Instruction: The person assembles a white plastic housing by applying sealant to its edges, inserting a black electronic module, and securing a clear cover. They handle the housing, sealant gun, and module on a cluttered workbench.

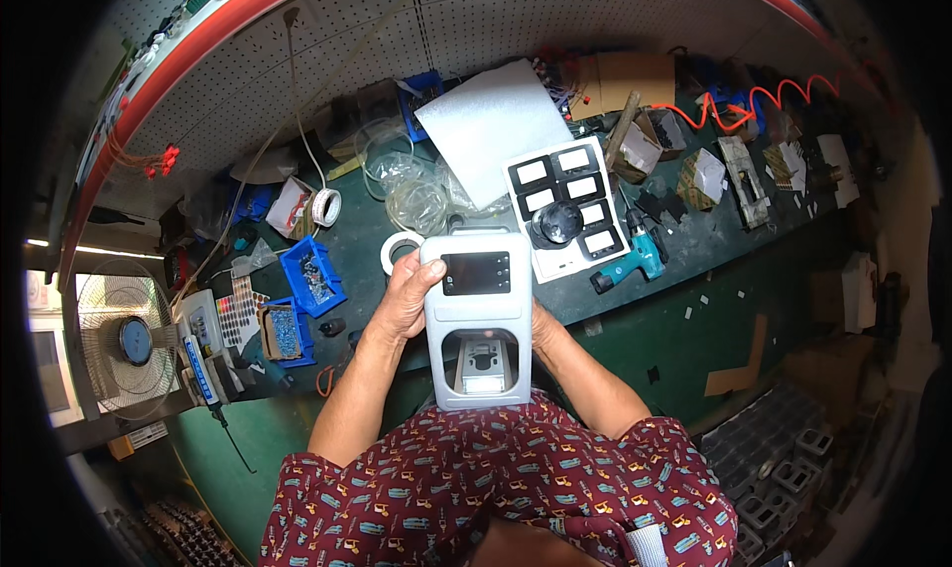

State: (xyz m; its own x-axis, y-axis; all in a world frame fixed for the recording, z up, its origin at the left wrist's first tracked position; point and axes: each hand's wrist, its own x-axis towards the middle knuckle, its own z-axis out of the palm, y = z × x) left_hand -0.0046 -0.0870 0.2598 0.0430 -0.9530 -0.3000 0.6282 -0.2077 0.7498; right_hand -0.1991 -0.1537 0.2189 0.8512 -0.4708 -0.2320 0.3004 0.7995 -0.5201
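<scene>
A light grey plastic device housing point(479, 310) is held close in front of my body. It has a black display panel point(476, 274) near its top and an arched opening lower down, through which a pale metal-looking part point(484, 367) shows. My left hand point(405, 297) is closed on the upper left edge, with the thumb on the front. On the right side, my right hand point(540, 324) steadies the housing; its fingers are mostly hidden behind it. A white tape roll point(394, 254) lies just beyond my left hand.
On the dark green bench, a white sheet point(528, 205) bears several black panels and a round black object point(558, 223). A teal cordless drill point(640, 258) lies beside it. Blue bins point(313, 276) of small parts sit left, near a fan point(129, 339). Clear tubing point(416, 205) is coiled behind.
</scene>
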